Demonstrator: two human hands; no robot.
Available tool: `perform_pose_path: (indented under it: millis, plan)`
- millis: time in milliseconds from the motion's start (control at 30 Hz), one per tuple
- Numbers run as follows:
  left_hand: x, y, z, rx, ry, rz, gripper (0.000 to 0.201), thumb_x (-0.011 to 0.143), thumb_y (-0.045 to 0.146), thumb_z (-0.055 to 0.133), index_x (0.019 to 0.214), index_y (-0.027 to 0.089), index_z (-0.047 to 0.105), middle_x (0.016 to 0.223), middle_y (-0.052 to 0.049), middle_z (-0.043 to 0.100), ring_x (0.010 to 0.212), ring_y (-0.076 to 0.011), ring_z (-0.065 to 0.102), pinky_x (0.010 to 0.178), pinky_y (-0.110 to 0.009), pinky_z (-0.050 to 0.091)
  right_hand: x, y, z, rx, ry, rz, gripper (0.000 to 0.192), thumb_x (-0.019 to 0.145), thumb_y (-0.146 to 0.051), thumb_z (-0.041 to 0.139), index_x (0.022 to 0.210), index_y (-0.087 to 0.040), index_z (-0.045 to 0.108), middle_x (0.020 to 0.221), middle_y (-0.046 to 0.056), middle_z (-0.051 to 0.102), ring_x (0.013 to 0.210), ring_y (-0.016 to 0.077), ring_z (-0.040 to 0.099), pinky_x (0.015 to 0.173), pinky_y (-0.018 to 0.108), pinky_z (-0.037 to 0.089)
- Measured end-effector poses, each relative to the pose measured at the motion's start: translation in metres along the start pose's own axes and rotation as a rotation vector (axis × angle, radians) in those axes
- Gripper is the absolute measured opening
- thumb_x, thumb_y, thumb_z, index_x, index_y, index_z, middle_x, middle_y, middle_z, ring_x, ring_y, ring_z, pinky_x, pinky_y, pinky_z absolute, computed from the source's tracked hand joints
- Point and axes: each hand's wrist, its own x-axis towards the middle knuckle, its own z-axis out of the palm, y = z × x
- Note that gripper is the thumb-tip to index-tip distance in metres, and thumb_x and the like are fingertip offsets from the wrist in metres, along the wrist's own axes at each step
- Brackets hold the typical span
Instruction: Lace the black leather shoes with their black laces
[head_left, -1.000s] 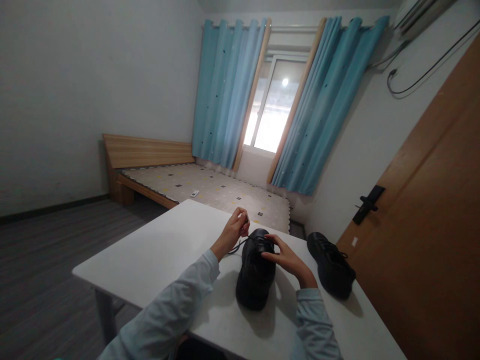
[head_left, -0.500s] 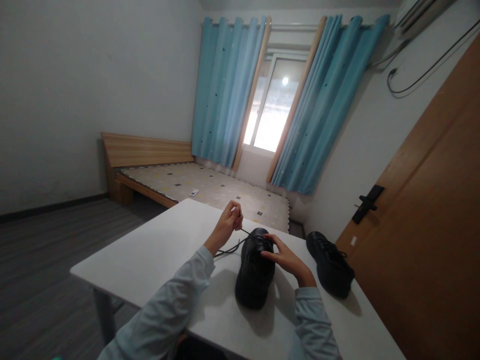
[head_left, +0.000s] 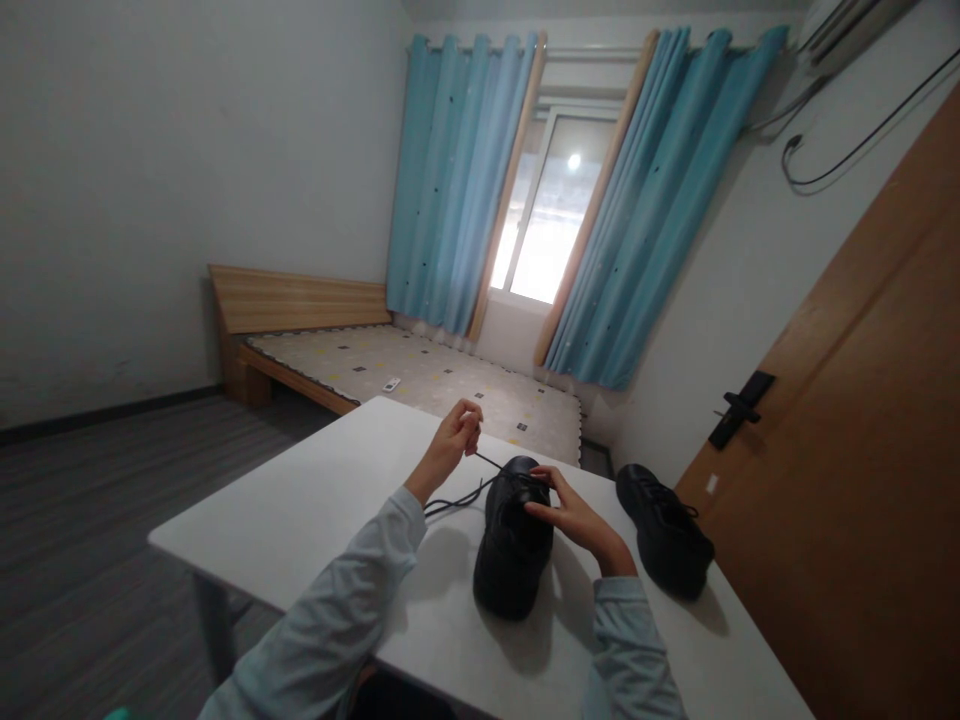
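Note:
A black lace-up shoe (head_left: 511, 560) stands on the white table in front of me, its toe pointing away. Closed in a pinch, my left hand (head_left: 456, 437) holds a black shoelace (head_left: 489, 460) that runs taut from the shoe's lacing. More lace lies loose to the left of the shoe, partly behind my left wrist. My right hand (head_left: 564, 508) grips the shoe's upper from the right, fingers at the lacing and thumb near the tongue.
The second black shoe (head_left: 664, 530) sits by the table's right edge, near a brown door (head_left: 847, 480). Beyond the white table (head_left: 300, 500) is a bed (head_left: 420, 365) with a white remote (head_left: 391, 384) on it. Blue curtains (head_left: 465, 190) flank the window.
My left hand has drawn slightly left, away from the shoe, with the lace stretched a little longer. My right hand stays on the shoe. The view has shifted slightly.

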Motion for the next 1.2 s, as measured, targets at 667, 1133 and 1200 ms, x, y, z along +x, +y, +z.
perform_pose_path:
  millis: [667, 1133, 1200]
  plan:
    - [-0.01, -0.014, 0.004, 0.623, -0.407, -0.069, 0.019, 0.067, 0.032, 0.071, 0.07, 0.015, 0.064, 0.063, 0.0, 0.062, 0.06, -0.0112, 0.054, 0.056, -0.019, 0.039, 0.008, -0.025, 0.014, -0.108, 0.164, -0.189, 0.008, 0.071, -0.028, 0.066, 0.072, -0.02, 0.066, 0.113, 0.008, 0.057, 0.111, 0.0245, 0.05, 0.099, 0.039, 0.033]
    - [-0.011, -0.012, 0.013, 0.687, -0.325, -0.042, 0.013, 0.065, 0.025, 0.074, 0.068, 0.016, 0.066, 0.062, 0.001, 0.063, 0.059, -0.0104, 0.055, 0.056, -0.018, 0.039, 0.011, -0.023, 0.02, -0.09, 0.167, -0.185, 0.007, 0.07, -0.022, 0.065, 0.074, -0.021, 0.071, 0.112, 0.008, 0.061, 0.107, 0.0233, 0.053, 0.099, 0.041, 0.036]
    - [-0.011, -0.015, 0.013, 0.665, -0.334, -0.059, 0.013, 0.065, 0.027, 0.074, 0.067, 0.015, 0.067, 0.061, 0.001, 0.064, 0.057, -0.0105, 0.054, 0.056, -0.019, 0.039, 0.011, -0.024, 0.02, -0.091, 0.168, -0.181, 0.007, 0.07, -0.022, 0.065, 0.073, -0.021, 0.071, 0.112, 0.008, 0.061, 0.107, 0.0235, 0.053, 0.099, 0.041, 0.036]
